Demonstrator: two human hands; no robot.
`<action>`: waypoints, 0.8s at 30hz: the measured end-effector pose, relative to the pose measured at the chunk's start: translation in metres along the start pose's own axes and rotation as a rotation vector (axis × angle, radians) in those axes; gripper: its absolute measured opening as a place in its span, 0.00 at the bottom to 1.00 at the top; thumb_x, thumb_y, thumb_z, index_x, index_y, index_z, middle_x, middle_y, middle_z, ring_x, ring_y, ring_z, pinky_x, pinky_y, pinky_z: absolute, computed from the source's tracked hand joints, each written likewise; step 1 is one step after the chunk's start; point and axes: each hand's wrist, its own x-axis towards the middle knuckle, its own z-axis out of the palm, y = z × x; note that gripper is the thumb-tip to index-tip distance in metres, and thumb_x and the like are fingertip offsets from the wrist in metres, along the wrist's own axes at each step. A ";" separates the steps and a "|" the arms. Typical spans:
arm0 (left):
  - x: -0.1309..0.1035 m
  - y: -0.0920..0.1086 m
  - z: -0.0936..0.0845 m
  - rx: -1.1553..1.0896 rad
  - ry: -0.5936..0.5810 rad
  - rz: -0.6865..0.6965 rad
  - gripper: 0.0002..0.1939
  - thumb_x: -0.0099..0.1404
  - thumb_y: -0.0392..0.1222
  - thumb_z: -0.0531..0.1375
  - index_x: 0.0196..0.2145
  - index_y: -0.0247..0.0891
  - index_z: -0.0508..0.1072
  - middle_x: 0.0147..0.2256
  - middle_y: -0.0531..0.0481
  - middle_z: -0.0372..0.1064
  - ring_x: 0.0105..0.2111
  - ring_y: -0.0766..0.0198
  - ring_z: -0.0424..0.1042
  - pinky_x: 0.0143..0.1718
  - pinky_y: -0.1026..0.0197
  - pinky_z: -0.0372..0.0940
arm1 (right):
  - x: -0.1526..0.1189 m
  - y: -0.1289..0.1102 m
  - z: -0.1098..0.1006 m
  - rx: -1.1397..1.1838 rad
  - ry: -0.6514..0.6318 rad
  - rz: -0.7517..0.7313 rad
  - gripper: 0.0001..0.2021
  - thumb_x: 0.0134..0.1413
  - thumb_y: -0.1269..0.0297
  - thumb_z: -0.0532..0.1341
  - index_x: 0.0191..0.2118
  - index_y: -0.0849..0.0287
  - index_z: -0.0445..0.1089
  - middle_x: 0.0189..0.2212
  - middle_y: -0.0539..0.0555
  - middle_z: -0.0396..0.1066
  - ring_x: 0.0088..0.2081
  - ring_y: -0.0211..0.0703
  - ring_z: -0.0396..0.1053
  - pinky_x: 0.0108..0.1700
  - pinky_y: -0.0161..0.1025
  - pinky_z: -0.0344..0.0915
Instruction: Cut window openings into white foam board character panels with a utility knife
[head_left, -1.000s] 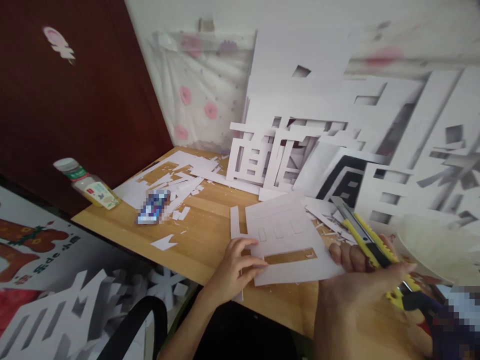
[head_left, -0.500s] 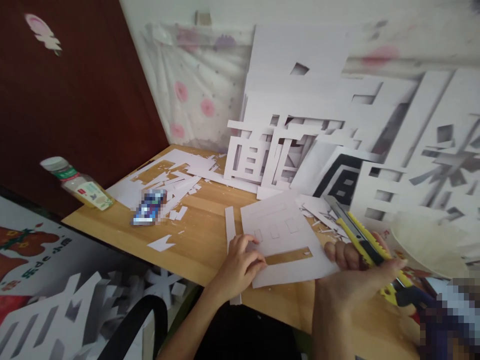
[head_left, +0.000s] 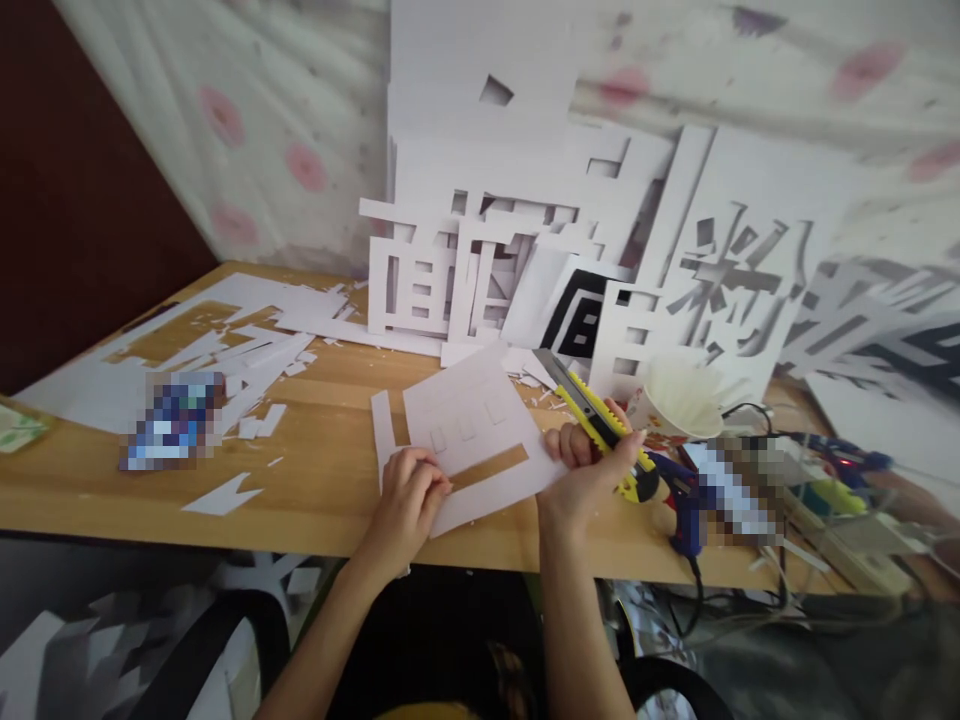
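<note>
A white sheet (head_left: 457,385) with pencilled outlines and a long cut-out slot lies over the wooden table before me. My left hand (head_left: 411,498) has its fingers bent together at the sheet's lower left edge. My right hand (head_left: 585,465) grips a yellow utility knife (head_left: 592,412), its blade out and pointing up and to the left, above the sheet. Fingers of that hand also touch the sheet's right edge. Partly under my left hand is a narrow white strip (head_left: 383,425).
Cut-out white characters (head_left: 412,285) lean along the back. At left are a blurred phone-like object (head_left: 176,420) and paper scraps (head_left: 262,355). To the right stand a paper-lined cup (head_left: 671,415), a blue glue gun (head_left: 686,500), cables and a power strip (head_left: 847,545).
My view has swung to the right, bringing the glue gun and cables into sight. The bottle at left is nearly out of frame. Both hands keep their places at the sheet.
</note>
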 end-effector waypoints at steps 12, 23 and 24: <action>-0.013 0.008 -0.023 -0.113 -0.027 -0.025 0.09 0.72 0.41 0.58 0.44 0.45 0.78 0.39 0.49 0.65 0.41 0.62 0.67 0.44 0.57 0.66 | -0.008 -0.002 -0.014 0.027 -0.033 -0.053 0.18 0.60 0.43 0.57 0.37 0.54 0.70 0.13 0.36 0.41 0.17 0.32 0.33 0.19 0.30 0.43; -0.005 0.010 -0.003 -0.024 -0.096 0.036 0.13 0.72 0.45 0.58 0.32 0.42 0.78 0.32 0.50 0.64 0.36 0.61 0.66 0.42 0.54 0.64 | -0.018 -0.018 -0.021 0.006 -0.035 -0.137 0.19 0.58 0.41 0.59 0.34 0.54 0.69 0.12 0.37 0.43 0.16 0.31 0.34 0.18 0.31 0.43; -0.006 0.011 -0.001 -0.013 -0.062 0.042 0.13 0.72 0.44 0.57 0.31 0.41 0.77 0.32 0.50 0.64 0.35 0.61 0.66 0.41 0.55 0.64 | -0.018 -0.018 -0.021 -0.002 -0.028 -0.140 0.20 0.58 0.41 0.58 0.33 0.54 0.69 0.12 0.37 0.42 0.16 0.31 0.34 0.18 0.30 0.43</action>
